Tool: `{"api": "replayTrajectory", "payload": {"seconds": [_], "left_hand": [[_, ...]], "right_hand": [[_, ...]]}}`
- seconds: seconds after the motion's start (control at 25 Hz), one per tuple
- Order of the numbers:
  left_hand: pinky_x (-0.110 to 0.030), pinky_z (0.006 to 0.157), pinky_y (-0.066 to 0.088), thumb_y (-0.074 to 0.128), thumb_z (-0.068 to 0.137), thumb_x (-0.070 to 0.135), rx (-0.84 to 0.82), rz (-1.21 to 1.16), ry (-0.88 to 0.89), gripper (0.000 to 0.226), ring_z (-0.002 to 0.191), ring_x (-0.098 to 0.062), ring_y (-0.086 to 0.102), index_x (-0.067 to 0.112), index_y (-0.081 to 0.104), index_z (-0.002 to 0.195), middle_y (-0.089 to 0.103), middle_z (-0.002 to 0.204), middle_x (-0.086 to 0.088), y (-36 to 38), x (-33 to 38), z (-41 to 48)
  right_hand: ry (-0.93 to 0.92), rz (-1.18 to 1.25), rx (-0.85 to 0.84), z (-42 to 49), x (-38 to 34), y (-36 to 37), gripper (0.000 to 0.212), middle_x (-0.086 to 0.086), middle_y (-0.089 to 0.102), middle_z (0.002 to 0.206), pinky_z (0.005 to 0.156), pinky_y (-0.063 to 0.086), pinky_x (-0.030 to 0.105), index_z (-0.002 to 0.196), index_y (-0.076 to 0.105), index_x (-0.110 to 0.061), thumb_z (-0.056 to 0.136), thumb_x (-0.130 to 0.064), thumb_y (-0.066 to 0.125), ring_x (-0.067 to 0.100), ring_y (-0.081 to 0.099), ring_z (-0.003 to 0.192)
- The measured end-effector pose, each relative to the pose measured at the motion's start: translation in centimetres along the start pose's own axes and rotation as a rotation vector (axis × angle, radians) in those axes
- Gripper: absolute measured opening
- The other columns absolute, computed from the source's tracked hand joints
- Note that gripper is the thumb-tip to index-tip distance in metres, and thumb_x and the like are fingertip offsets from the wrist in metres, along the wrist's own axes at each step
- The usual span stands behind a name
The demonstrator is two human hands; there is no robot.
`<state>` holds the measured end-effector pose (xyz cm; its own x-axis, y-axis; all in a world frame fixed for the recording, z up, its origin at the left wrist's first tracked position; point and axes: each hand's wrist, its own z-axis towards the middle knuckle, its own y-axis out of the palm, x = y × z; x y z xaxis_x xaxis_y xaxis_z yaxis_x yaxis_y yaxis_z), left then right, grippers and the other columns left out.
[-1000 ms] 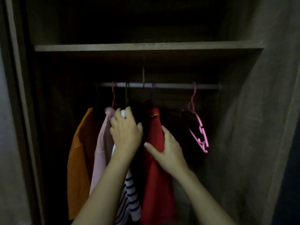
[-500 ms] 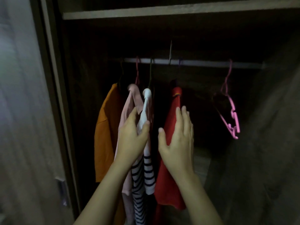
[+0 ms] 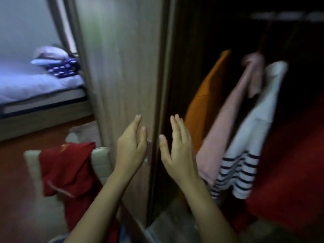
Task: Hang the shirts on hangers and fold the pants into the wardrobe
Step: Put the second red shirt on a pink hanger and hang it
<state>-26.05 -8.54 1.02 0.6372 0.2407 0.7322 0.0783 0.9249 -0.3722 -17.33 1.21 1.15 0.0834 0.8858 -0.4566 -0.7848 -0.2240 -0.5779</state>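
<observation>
Inside the dark wardrobe hang an orange shirt (image 3: 204,100), a pink shirt (image 3: 226,123), a white shirt with navy stripes (image 3: 245,155) and a red shirt (image 3: 289,163) at the right edge. The rail (image 3: 287,16) shows blurred at the top right. My left hand (image 3: 132,146) and my right hand (image 3: 177,146) are both empty with straight fingers, raised in front of the wardrobe door's edge (image 3: 157,102), apart from the clothes. A red garment (image 3: 66,171) lies draped over a pale chair (image 3: 101,160) at the lower left.
The wooden wardrobe door (image 3: 122,67) fills the middle of the view. To the left stands a bed (image 3: 35,85) with folded clothes (image 3: 57,64) on it. A dark wooden floor (image 3: 19,190) lies below.
My view has swung left and down, away from the rail. Both hands have let go of the hanging shirts and drawn back to the door's edge. The chair and bed have come into view.
</observation>
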Motion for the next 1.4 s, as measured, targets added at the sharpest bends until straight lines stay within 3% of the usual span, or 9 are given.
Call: {"api": "replayTrajectory", "payload": {"seconds": [0.16, 0.36, 0.44, 0.52, 0.8, 1.04, 1.16, 1.28, 1.4], "left_hand": [[-0.027, 0.107, 0.029, 0.038, 0.093, 0.040, -0.123, 0.308, -0.146, 0.055, 0.136, -0.023, 0.038, 0.009, 0.044, 0.138, 0.042, 0.146, -0.009, -7.6, -11.4, -2.6], [-0.040, 0.113, 0.025, 0.016, 0.081, 0.059, -0.270, 0.568, -0.204, 0.083, 0.143, -0.026, 0.022, 0.008, 0.034, 0.144, 0.028, 0.153, -0.010, -16.4, -21.4, -3.6], [-0.040, 0.114, 0.021, 0.014, 0.080, 0.059, -0.313, 0.594, -0.192, 0.085, 0.144, -0.027, 0.020, 0.006, 0.030, 0.145, 0.024, 0.155, -0.011, -18.8, -24.1, -2.4], [-0.041, 0.115, 0.018, 0.012, 0.080, 0.059, -0.364, 0.601, -0.167, 0.086, 0.145, -0.027, 0.017, 0.007, 0.026, 0.147, 0.019, 0.156, -0.011, -19.9, -26.7, -0.7], [-0.042, 0.118, 0.013, 0.000, 0.087, 0.067, -0.572, 0.736, -0.003, 0.088, 0.146, -0.021, -0.001, 0.006, 0.016, 0.149, 0.007, 0.157, -0.008, -19.9, -34.8, 3.6], [-0.043, 0.113, 0.011, -0.003, 0.090, 0.062, -0.631, 0.751, 0.025, 0.084, 0.143, -0.022, 0.003, 0.002, 0.016, 0.146, 0.008, 0.155, -0.008, -19.3, -36.6, 2.7], [-0.042, 0.114, 0.008, -0.005, 0.090, 0.062, -0.651, 0.773, 0.057, 0.081, 0.144, -0.021, -0.003, 0.005, 0.005, 0.146, -0.001, 0.154, -0.005, -19.5, -36.8, 2.8], [-0.040, 0.119, -0.005, 0.007, 0.091, 0.060, -0.641, 0.606, 0.001, 0.076, 0.141, -0.011, -0.020, 0.013, -0.004, 0.149, -0.018, 0.150, 0.007, -19.7, -36.4, 3.0], [-0.045, 0.118, 0.012, 0.030, 0.099, 0.043, -0.524, 0.241, -0.207, 0.065, 0.146, -0.024, 0.004, 0.011, 0.005, 0.151, 0.010, 0.157, -0.012, -19.7, -34.6, 4.0]], "right_hand": [[-0.020, 0.091, -0.337, -2.8, -4.5, 9.8, 0.076, 0.002, 0.008, 0.159, 0.113, 0.005, 0.026, 0.149, 0.011, -0.019, 0.088, -0.062, 0.020, 0.008, 0.001, 0.142], [0.091, 0.107, -0.534, -6.5, -7.7, 18.9, 0.101, 0.006, 0.009, 0.158, 0.111, 0.005, 0.025, 0.149, 0.012, -0.013, 0.074, -0.078, -0.002, 0.019, 0.009, 0.146], [0.245, 0.128, -0.567, -7.1, -8.9, 22.2, 0.103, 0.011, 0.013, 0.157, 0.114, 0.008, 0.028, 0.148, 0.016, -0.008, 0.076, -0.081, 0.009, 0.022, 0.013, 0.145], [0.431, 0.152, -0.603, -7.1, -10.4, 24.6, 0.083, 0.013, 0.017, 0.156, 0.115, 0.011, 0.030, 0.148, 0.016, -0.006, 0.089, -0.063, 0.032, 0.023, 0.014, 0.144], [0.586, 0.144, -0.386, -4.8, -13.7, 28.9, 0.071, 0.017, 0.028, 0.150, 0.113, 0.018, 0.034, 0.145, 0.020, -0.002, 0.093, -0.041, 0.048, 0.028, 0.024, 0.140], [0.946, 0.139, -0.216, -0.7, -14.7, 33.7, 0.082, 0.021, 0.038, 0.139, 0.106, 0.030, 0.041, 0.136, 0.034, -0.001, 0.081, -0.058, 0.057, 0.036, 0.036, 0.129], [0.970, 0.095, -0.194, -0.3, -15.6, 35.3, 0.088, 0.022, 0.043, 0.135, 0.101, 0.036, 0.040, 0.131, 0.034, 0.002, 0.071, -0.052, 0.071, 0.037, 0.042, 0.125], [0.872, 0.153, -0.293, -0.9, -14.2, 34.5, 0.061, 0.018, 0.057, 0.126, 0.092, 0.043, 0.035, 0.128, 0.042, -0.002, 0.079, -0.025, 0.071, 0.034, 0.055, 0.114], [0.788, 0.247, -0.304, -1.5, -12.2, 31.2, 0.042, 0.015, 0.066, 0.110, 0.089, 0.047, 0.034, 0.119, 0.058, -0.008, 0.077, -0.008, 0.059, 0.034, 0.061, 0.103]]}}
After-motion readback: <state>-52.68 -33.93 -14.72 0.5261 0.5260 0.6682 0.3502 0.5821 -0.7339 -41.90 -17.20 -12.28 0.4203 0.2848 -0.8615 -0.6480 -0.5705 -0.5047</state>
